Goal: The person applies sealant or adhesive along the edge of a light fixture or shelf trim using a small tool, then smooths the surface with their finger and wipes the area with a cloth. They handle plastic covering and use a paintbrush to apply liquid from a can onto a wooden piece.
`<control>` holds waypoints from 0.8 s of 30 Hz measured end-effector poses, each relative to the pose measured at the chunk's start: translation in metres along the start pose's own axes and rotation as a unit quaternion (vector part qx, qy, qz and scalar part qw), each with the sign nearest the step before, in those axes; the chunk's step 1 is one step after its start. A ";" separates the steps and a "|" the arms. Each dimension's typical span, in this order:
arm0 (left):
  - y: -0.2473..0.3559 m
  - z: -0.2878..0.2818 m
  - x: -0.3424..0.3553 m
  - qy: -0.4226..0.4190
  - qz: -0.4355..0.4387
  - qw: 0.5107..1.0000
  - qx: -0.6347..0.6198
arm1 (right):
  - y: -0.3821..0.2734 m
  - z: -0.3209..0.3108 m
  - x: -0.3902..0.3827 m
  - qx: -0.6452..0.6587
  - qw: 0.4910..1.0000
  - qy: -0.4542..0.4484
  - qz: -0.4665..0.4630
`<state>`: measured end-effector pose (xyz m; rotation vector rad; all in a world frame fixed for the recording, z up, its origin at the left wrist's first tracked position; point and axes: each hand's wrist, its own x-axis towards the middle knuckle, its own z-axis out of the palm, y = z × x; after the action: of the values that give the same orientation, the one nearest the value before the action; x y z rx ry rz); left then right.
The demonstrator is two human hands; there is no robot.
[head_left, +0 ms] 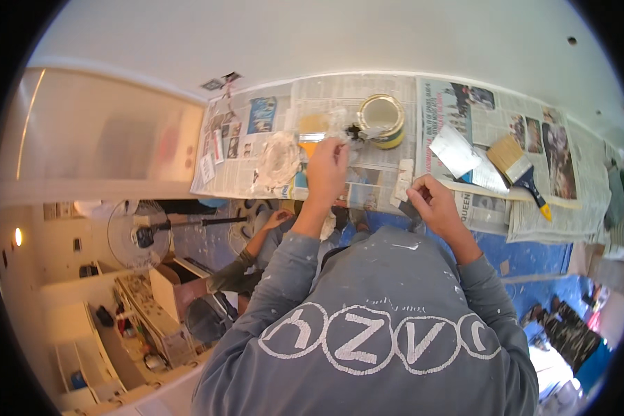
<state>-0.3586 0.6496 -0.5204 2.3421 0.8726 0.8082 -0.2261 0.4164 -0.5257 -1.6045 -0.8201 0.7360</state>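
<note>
My left hand (328, 172) reaches over the newspaper with its fingers pinched together. Whatever it holds, if anything, is hidden or too small to name. Right beside it lies a flat paintbrush (313, 138) with a metal band and an orange handle, partly covered by the hand. A crumpled whitish, paint-smeared wad (279, 159) lies left of the brush. My right hand (433, 202) is closed at the newspaper's near edge, on a flat strip (401, 186), whitish at its far end and dark grey near the fingers. An open paint tin (383, 119) stands between and beyond the hands.
Newspaper (243, 166) covers the work surface, against a pale wall. A wide brush (512, 163) with a dark, yellow-tipped handle and a white sheet (455, 151) lie at right. Below left are another person's hand (279, 219) and a standing fan (142, 234).
</note>
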 end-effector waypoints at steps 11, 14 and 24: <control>-0.024 -0.034 0.005 -0.058 -0.044 0.994 0.080 | -0.004 0.030 0.020 -0.078 0.996 -0.033 0.010; -0.046 -0.042 -0.006 -0.054 -0.075 0.995 0.040 | -0.010 0.044 0.030 -0.118 0.993 -0.025 0.017; 0.001 -0.106 0.011 -0.077 -0.045 0.904 -0.419 | 0.070 0.119 0.115 -0.360 0.922 0.068 -0.123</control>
<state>-0.4232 0.6831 -0.4418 1.5598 0.4243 0.7451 -0.2503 0.5677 -0.6192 -2.1105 -1.2508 0.1234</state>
